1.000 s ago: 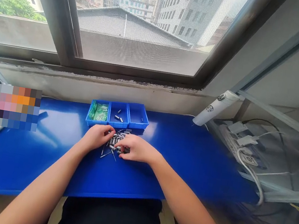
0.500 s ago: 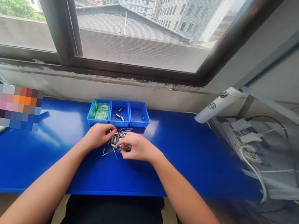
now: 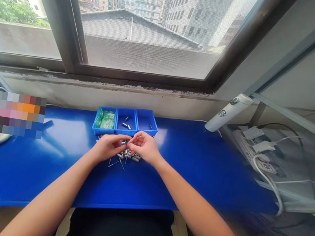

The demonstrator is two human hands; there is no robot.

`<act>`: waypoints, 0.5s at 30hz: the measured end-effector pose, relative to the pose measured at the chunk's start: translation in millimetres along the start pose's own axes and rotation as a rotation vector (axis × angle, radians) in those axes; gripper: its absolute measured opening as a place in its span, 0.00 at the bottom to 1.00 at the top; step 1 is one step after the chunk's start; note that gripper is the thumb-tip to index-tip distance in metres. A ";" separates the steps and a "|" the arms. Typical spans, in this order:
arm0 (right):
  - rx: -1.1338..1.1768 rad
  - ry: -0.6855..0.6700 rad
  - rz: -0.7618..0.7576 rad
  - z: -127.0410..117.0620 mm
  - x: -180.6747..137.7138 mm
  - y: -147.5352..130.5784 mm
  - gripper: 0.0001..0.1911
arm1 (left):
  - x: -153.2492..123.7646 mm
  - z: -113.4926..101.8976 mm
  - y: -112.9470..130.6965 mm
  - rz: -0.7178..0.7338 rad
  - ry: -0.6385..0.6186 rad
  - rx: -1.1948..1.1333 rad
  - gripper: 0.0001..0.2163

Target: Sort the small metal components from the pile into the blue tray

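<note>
Flask [image 3: 232,110] bears Starbucks logo [image 3: 222,113]; left hand [image 3: 108,148] and right hand [image 3: 147,149] nearly meet over metal pieces [image 3: 136,158]; cannot tell whether fingers clamp anything.

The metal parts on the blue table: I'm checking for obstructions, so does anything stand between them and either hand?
Nothing visible does: the left hand and right hand are right at the metal parts, hiding some. The blue bins stand beyond, not between.
</note>
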State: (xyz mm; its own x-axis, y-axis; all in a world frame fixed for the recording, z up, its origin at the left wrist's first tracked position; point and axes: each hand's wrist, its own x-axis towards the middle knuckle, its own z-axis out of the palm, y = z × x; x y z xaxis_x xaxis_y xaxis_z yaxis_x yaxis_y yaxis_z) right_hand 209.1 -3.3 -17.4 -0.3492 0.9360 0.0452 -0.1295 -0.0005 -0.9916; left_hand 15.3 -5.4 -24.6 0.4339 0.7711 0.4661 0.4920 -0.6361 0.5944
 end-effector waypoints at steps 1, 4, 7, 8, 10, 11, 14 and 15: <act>0.006 0.007 0.006 -0.4 -0.2 -0.2 0.20 | 0.2 0.0 0.0 0.005 0.006 0.002 0.11; 0.002 0.017 0.025 -1.4 0.6 1.8 0.20 | 0.6 0.6 -0.7 0.006 0.016 0.017 0.10; -0.028 0.020 0.043 -1.3 4.8 4.3 0.19 | 0.7 2.1 -2.3 -0.015 0.017 0.039 0.09; -0.063 0.038 0.033 -1.1 5.8 2.7 0.18 | 0.7 2.5 -2.9 -0.024 0.020 0.048 0.09; -0.178 0.110 -0.051 -0.8 3.2 -7.6 0.15 | 0.5 2.8 -3.9 -0.045 0.039 0.065 0.09; -0.226 0.172 -0.139 -1.0 -1.8 -16.9 0.14 | 0.4 2.6 -4.3 -0.058 0.050 0.071 0.09; -0.236 0.195 -0.477 -3.6 -33.8 -55.5 0.10 | 0.0 1.2 -5.2 -0.089 0.066 0.082 0.10; -0.247 0.147 -0.553 -5.4 -48.2 -68.9 0.10 | -0.1 0.8 -5.3 -0.097 0.071 0.083 0.11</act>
State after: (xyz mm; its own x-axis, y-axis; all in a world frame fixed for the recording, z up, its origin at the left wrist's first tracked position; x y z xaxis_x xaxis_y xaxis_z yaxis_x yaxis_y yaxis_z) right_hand 239.8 -46.5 48.0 -0.1586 0.8132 0.5600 -0.0298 0.5630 -0.8259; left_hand 13.2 -2.1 -28.2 0.3278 0.8274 0.4561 0.5911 -0.5562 0.5842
